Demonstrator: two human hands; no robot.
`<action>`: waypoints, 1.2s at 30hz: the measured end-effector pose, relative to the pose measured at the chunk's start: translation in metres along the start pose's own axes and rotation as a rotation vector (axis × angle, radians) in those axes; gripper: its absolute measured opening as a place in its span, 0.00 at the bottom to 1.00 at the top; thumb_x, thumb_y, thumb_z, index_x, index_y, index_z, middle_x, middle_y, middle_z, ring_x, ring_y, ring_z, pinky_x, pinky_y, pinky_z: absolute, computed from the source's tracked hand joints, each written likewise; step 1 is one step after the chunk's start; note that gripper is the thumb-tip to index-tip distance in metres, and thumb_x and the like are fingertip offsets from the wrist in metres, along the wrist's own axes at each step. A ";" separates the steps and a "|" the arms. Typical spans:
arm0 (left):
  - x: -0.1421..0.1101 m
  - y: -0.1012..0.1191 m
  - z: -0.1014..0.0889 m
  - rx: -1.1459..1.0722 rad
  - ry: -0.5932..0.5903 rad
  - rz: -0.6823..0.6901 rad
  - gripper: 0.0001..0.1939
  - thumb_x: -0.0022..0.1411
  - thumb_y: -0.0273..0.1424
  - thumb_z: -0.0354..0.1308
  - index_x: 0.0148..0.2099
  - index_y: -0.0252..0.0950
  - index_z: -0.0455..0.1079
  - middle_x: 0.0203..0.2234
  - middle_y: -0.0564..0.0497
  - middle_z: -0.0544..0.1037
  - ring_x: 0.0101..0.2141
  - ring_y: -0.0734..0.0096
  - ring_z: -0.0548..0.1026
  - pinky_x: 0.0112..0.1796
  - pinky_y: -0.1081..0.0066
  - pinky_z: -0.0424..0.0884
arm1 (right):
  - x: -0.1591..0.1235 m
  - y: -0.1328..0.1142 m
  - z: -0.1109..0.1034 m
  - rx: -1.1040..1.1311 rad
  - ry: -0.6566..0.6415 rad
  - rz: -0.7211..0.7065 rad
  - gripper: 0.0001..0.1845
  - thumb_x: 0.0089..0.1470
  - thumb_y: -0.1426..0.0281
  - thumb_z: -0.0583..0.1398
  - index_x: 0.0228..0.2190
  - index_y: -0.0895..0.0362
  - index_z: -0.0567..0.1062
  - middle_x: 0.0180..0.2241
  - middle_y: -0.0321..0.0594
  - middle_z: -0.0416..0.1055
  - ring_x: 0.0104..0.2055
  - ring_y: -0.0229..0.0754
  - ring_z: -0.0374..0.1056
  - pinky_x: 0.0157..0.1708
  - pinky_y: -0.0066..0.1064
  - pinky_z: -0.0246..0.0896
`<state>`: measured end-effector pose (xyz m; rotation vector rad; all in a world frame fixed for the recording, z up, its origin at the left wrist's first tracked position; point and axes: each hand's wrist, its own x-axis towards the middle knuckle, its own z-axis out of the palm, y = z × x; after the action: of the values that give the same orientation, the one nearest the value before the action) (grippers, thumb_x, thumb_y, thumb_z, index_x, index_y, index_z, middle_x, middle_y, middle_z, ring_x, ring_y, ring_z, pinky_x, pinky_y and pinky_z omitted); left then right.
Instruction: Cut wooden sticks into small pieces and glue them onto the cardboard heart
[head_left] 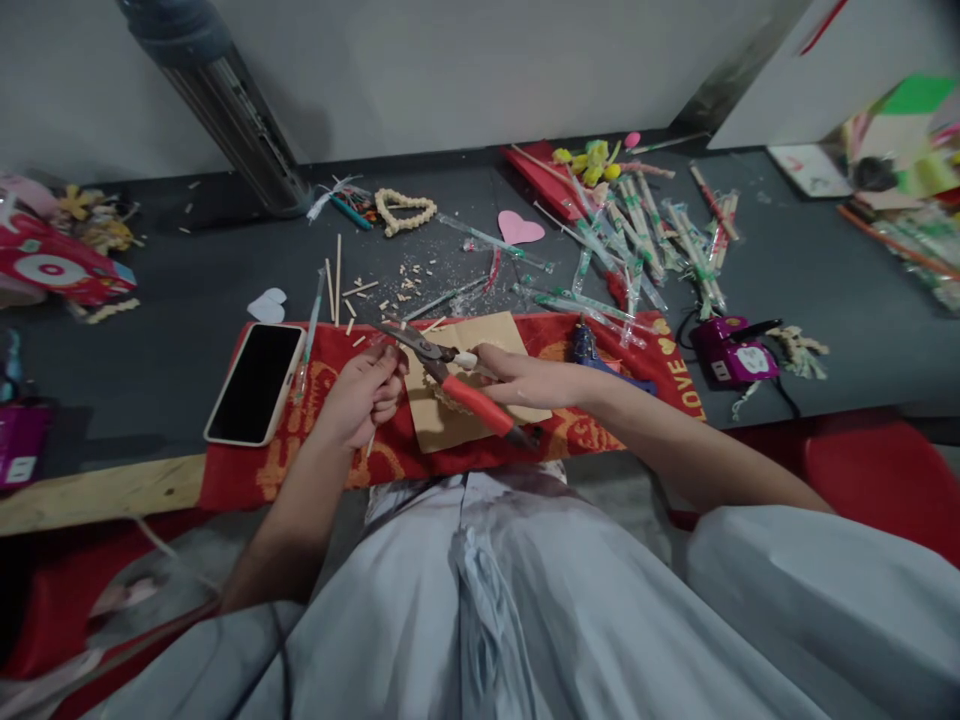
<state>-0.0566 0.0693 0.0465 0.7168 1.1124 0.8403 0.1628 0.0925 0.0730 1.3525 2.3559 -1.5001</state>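
At the left, a phone [256, 385] lies on the red cloth [225, 465] at the table's [172, 330] front edge, just beyond it a white paper heart [268, 305]. The left hand [366, 395] comes next, its fingers folded in tightly, seemingly around a pale stick [370, 442] whose end shows below them. Behind it stand out a few long uncut sticks [338, 275] and a heart-shaped frame [405, 210] that looks complete.

In the middle, short cut pieces [409, 285] lie scattered among crumbs, so much cutting appears done. The pliers [469, 395] lie across the brown cardboard [435, 430], tips just beside the left hand. Under them, partly hidden, is a shape of small pale bits [450, 397]; whether it is finished cannot be told.

The right hand [514, 375] has its fingers closed at the pliers' handles, narrow rather than spread. Further right, a glue gun [592, 350] rests on the cloth, and behind it many wrapped sticks [637, 230] remain, seemingly unused.
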 end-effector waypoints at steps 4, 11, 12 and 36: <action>-0.001 0.002 0.001 0.002 0.005 -0.002 0.21 0.45 0.43 0.67 0.27 0.36 0.60 0.09 0.66 0.51 0.11 0.88 0.42 0.11 0.86 0.43 | -0.002 0.000 -0.001 -0.005 -0.003 -0.045 0.12 0.53 0.61 0.53 0.30 0.54 0.55 0.33 0.39 0.62 0.33 0.39 0.59 0.31 0.31 0.58; -0.004 0.002 0.001 -0.024 0.072 0.012 0.15 0.50 0.36 0.64 0.25 0.35 0.60 0.10 0.63 0.54 0.11 0.87 0.48 0.12 0.85 0.46 | -0.007 -0.005 0.004 -0.063 0.081 -0.076 0.19 0.54 0.54 0.51 0.36 0.57 0.58 0.39 0.48 0.66 0.39 0.46 0.64 0.39 0.36 0.59; -0.004 0.001 0.001 -0.024 0.087 0.016 0.14 0.51 0.34 0.63 0.25 0.35 0.60 0.10 0.63 0.55 0.12 0.87 0.50 0.12 0.85 0.46 | -0.008 -0.006 0.005 -0.070 0.093 -0.088 0.21 0.54 0.53 0.51 0.37 0.58 0.59 0.42 0.51 0.66 0.42 0.48 0.64 0.41 0.37 0.59; -0.004 -0.006 -0.010 0.369 0.049 0.294 0.08 0.60 0.36 0.52 0.36 0.37 0.65 0.13 0.61 0.58 0.13 0.83 0.53 0.14 0.80 0.48 | -0.012 -0.006 0.002 0.083 -0.026 -0.006 0.36 0.44 0.42 0.57 0.41 0.59 0.61 0.40 0.47 0.66 0.39 0.46 0.63 0.34 0.32 0.57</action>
<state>-0.0653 0.0639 0.0405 1.1936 1.2394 0.9117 0.1652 0.0829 0.0816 1.3348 2.3091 -1.6241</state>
